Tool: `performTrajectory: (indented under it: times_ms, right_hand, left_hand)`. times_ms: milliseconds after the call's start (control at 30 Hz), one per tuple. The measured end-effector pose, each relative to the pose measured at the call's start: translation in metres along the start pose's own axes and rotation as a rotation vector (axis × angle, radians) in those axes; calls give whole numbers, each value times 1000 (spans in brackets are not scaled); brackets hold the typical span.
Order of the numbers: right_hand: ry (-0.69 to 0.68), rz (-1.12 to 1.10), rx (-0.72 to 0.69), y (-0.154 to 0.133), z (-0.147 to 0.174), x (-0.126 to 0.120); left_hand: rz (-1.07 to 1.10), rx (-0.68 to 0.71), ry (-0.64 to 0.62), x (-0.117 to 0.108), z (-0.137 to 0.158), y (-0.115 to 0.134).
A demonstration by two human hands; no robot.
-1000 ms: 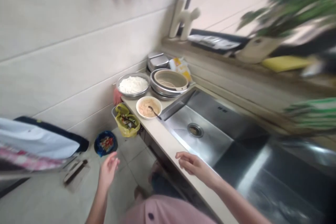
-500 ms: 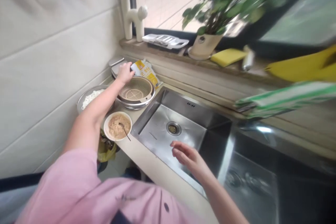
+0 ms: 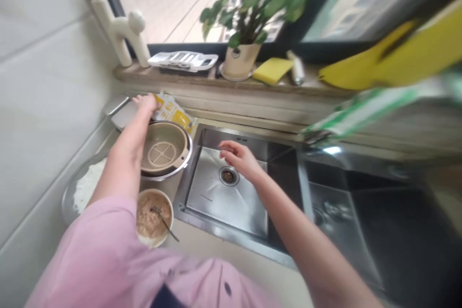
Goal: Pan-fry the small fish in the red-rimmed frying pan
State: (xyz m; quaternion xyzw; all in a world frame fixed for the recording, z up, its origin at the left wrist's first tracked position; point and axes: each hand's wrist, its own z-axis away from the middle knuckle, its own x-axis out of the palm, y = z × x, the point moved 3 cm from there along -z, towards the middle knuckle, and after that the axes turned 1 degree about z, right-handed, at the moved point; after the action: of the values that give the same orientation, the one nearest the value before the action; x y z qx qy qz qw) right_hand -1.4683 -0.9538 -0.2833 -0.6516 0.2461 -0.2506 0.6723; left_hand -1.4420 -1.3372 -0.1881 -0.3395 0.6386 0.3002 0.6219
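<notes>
My left hand (image 3: 146, 102) is stretched to the far left corner of the counter. Its fingers are closed at the left end of a yellow and white printed bag (image 3: 173, 111); the fingertips are partly hidden. Just below that arm, a beige colander (image 3: 162, 147) rests in a metal bowl (image 3: 178, 173). My right hand (image 3: 238, 158) hovers over the left sink basin (image 3: 216, 202), open, with loosely bent fingers and nothing in them. Nearer me stands a white bowl of brownish mixture (image 3: 153, 219) with a spoon (image 3: 164, 224) in it.
A clear bowl of white stuff (image 3: 84, 187) stands by the left wall, partly behind my arm. A flat pale container (image 3: 124, 113) lies in the corner. On the sill are a white figurine (image 3: 124, 33), a grater (image 3: 184, 60), a potted plant (image 3: 241, 60) and a yellow sponge (image 3: 272, 71).
The view has turned, so the counter and sill sit farther left. My left hand has stayed by the bag. My right hand has moved forward, farther over the sink.
</notes>
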Motion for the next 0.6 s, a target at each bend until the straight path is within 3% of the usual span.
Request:
performTrajectory:
  times_ms: [167,500,600]
  right_hand:
    - [-23,2,18,9,-10,-1]
    - [-74,-41,58,40,-35,-2]
    - [-65,-47,71,52,-47,-1]
  left_hand:
    - [181,-65,101,-5,-2,6]
    - [238,30,27,0,3,39]
    - [286,162,79,-3,7,57]
